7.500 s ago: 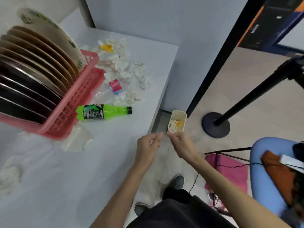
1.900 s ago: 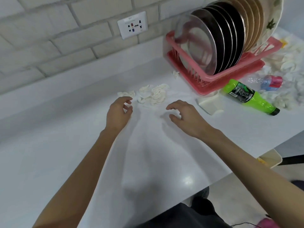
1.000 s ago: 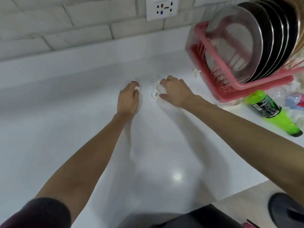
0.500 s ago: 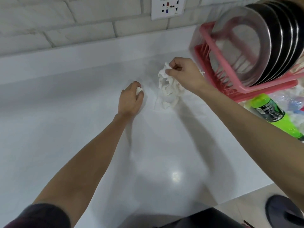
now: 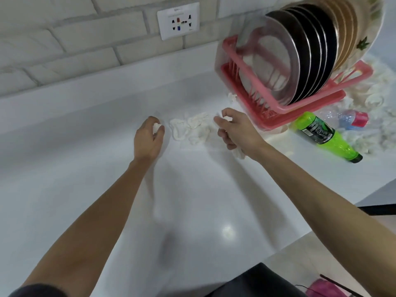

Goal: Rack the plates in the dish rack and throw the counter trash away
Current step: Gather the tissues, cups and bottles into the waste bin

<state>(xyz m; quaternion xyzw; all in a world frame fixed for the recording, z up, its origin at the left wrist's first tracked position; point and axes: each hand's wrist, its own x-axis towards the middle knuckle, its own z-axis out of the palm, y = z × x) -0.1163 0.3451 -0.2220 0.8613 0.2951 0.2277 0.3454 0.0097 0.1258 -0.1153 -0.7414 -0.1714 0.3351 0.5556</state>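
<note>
The left hand [image 5: 147,139] is curled around a small paper ball [image 5: 157,126], close to the table [image 5: 102,172]. The right hand [image 5: 236,133] pinches a bit of white paper [image 5: 227,118] with its thumb and fingers. More paper pokes out under its palm. Between the two hands, a heap of crumpled paper [image 5: 192,129] lies on the table. Just past the right hand stands the pink dish rack [image 5: 310,105]. The plates [image 5: 282,61] stand in it on their edges, in a row, with shiny ones in front and brown ones behind. One small paper scrap [image 5: 232,97] lies by the rack's corner. A green bottle [image 5: 321,135] lies on its side beside the rack. A clear bottle [image 5: 351,120] with a pink label lies behind it, among more loose paper [image 5: 377,99]. A wall socket [image 5: 178,21] sits on the brick wall above.
</note>
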